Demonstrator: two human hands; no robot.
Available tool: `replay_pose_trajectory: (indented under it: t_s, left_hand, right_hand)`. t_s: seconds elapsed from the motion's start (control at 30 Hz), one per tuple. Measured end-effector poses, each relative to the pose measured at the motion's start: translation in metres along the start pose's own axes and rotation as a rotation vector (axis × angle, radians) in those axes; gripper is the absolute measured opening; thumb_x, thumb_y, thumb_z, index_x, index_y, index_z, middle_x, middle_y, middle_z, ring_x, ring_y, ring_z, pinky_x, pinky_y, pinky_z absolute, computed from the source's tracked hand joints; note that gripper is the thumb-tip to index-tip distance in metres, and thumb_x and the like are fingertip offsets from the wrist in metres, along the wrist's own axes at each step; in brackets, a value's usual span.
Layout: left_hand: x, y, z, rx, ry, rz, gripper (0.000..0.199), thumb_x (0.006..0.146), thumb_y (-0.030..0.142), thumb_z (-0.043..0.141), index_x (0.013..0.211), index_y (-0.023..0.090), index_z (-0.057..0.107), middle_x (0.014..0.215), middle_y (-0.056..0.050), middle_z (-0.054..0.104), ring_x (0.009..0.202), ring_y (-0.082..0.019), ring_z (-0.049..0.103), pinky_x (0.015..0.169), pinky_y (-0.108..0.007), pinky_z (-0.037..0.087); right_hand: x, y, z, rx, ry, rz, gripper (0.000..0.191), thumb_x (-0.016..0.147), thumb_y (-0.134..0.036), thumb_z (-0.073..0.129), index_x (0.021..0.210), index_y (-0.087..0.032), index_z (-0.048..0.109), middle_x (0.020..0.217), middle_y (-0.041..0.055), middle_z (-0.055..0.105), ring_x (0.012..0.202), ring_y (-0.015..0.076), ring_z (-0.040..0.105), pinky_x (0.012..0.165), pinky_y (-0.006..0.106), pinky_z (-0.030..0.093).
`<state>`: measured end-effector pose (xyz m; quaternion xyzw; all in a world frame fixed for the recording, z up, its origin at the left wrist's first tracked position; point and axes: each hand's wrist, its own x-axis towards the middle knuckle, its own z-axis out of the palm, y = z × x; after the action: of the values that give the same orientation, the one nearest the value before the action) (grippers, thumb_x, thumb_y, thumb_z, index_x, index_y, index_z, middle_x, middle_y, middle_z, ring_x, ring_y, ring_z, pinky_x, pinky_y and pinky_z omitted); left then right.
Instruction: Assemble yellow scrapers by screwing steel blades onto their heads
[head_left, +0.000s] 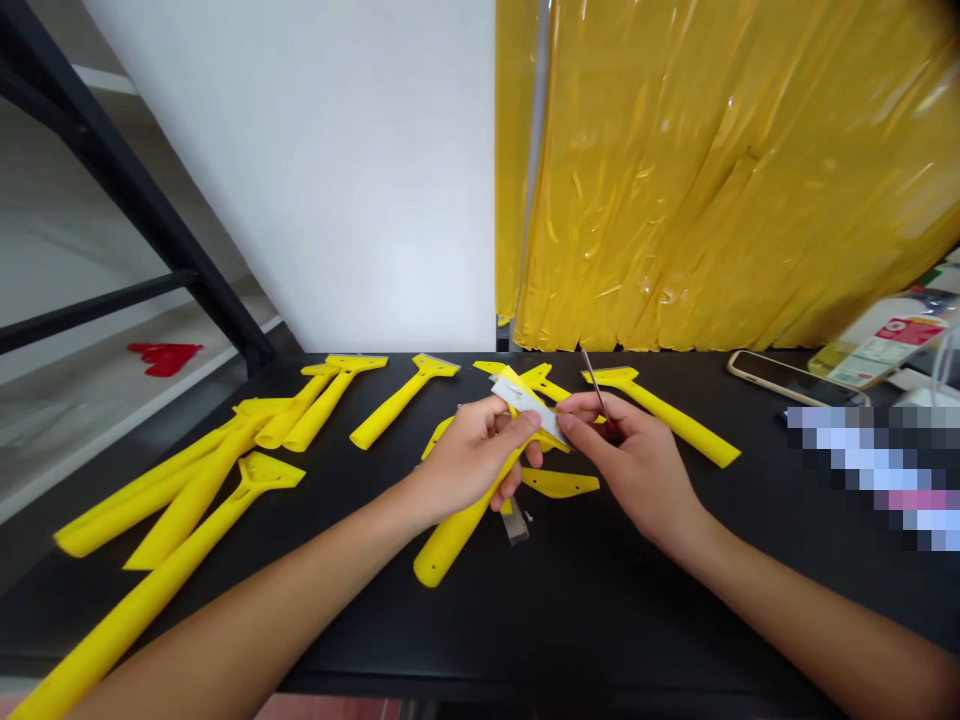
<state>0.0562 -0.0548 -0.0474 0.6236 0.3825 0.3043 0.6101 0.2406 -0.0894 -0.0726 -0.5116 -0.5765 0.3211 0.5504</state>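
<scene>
My left hand (pixel 472 450) is closed round a yellow scraper (pixel 450 550) above the black table, its handle slanting toward me. The left thumb presses a flat whitish strip (pixel 517 400), perhaps a blade, across the scraper's head. My right hand (pixel 634 455) is closed on a thin screwdriver (pixel 595 380) whose metal shaft points up; most of its handle is hidden. The right fingertips also touch the strip's near end. Below the hands lie a loose yellow cover plate (pixel 561 484) with holes and a small grey flat piece (pixel 516 525).
Several yellow scrapers (pixel 322 405) lie at the left, and another scraper (pixel 667 415) at the right. A phone (pixel 795 380) and a clear labelled bottle (pixel 885 340) are at the far right. A yellow plastic-wrapped stack (pixel 720 180) and white panel (pixel 360 180) border the table (pixel 637 620).
</scene>
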Motion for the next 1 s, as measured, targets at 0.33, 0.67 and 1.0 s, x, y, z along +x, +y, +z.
replay_pose_trajectory:
  t_s: [0.33,0.67,1.0]
  left_hand:
    - [-0.0018,0.0015,-0.0033,0.086,-0.005,0.024,0.032,0.097,0.048,0.058,0.088,0.018,0.054,0.068,0.003,0.063,0.034,-0.006,0.051,0.030,-0.018,0.039]
    - [-0.0042,0.0044,-0.0037,0.094,-0.055,0.008,0.033,0.096,0.050,0.058,0.088,0.018,0.053,0.067,0.004,0.061,0.034,-0.006,0.050,0.031,-0.018,0.038]
    - [-0.0027,0.0044,-0.0004,0.069,-0.089,-0.068,0.037,0.095,0.054,0.059,0.088,0.018,0.055,0.063,0.005,0.056,0.036,-0.005,0.049,0.032,-0.017,0.039]
  right_hand:
    - [0.0007,-0.0047,-0.0093,-0.140,-0.130,-0.044,0.017,0.090,-0.036,0.070,0.099,-0.023,0.076,0.079,0.0010,0.070,0.068,0.0145,0.056,0.061,0.028,0.043]
    - [-0.0056,-0.0091,-0.0091,-0.374,0.060,-0.458,0.013,0.088,-0.019,0.068,0.077,-0.020,0.061,0.079,0.0002,0.060,0.060,0.0103,0.048,0.053,0.025,0.037]
    - [-0.0060,-0.0066,-0.0072,-0.517,-0.107,-0.514,0.012,0.090,-0.014,0.061,0.081,-0.021,0.058,0.085,0.0026,0.066,0.065,0.0122,0.056,0.059,0.026,0.045]
